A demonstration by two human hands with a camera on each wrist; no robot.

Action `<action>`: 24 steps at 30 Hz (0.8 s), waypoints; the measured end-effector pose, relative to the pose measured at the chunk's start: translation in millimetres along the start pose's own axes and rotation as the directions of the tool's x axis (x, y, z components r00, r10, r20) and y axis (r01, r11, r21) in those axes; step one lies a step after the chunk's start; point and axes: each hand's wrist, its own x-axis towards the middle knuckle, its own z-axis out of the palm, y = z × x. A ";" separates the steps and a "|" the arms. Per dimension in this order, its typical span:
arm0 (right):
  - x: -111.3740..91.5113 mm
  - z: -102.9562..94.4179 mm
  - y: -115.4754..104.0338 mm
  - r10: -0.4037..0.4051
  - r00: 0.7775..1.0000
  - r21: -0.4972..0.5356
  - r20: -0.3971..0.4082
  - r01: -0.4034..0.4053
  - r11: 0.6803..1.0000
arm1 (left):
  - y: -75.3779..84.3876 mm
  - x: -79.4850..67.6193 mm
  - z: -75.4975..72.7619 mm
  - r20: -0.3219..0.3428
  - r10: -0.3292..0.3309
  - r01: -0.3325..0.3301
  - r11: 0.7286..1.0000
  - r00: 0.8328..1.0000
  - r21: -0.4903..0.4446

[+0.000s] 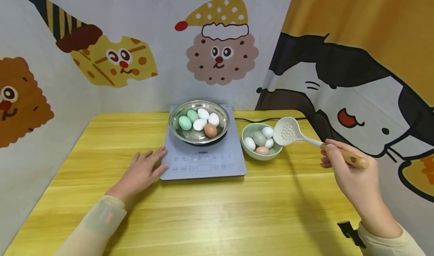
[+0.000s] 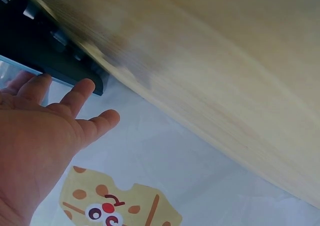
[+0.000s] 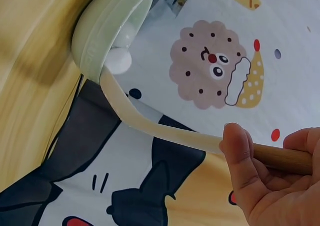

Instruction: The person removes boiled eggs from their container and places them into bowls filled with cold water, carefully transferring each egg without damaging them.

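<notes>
My right hand grips the wooden handle of a white slotted spoon, its perforated head held beside and over the right rim of a pale green bowl. White, greyish and pinkish eggs lie in that bowl. My left hand has its fingers spread, with fingertips at the left edge of a grey-blue induction cooker. On the cooker sits a round steel pan holding several eggs: green, white and one brown egg. In the right wrist view the handle lies between thumb and fingers.
A black cable runs along the back of the wooden table, behind the bowl. Cloth with cartoon prints hangs behind the table and to both sides.
</notes>
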 end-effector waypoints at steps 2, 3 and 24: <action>1.4 -1.4 -0.5 0.014 1.000 0.004 -0.020 -0.014 1.000 | 0.0 -0.2 -1.1 0.001 -0.001 0.001 1.000 1.000 0.000; 2.3 -1.8 -1.1 0.016 0.999 0.013 -0.031 -0.016 1.000 | 0.1 -0.5 -1.6 0.002 -0.001 0.001 1.000 1.000 -0.001; 59.0 100.1 -50.6 -0.856 0.484 0.143 0.180 0.849 0.510 | 0.8 -0.6 -2.4 -0.008 0.008 -0.008 0.999 1.000 0.041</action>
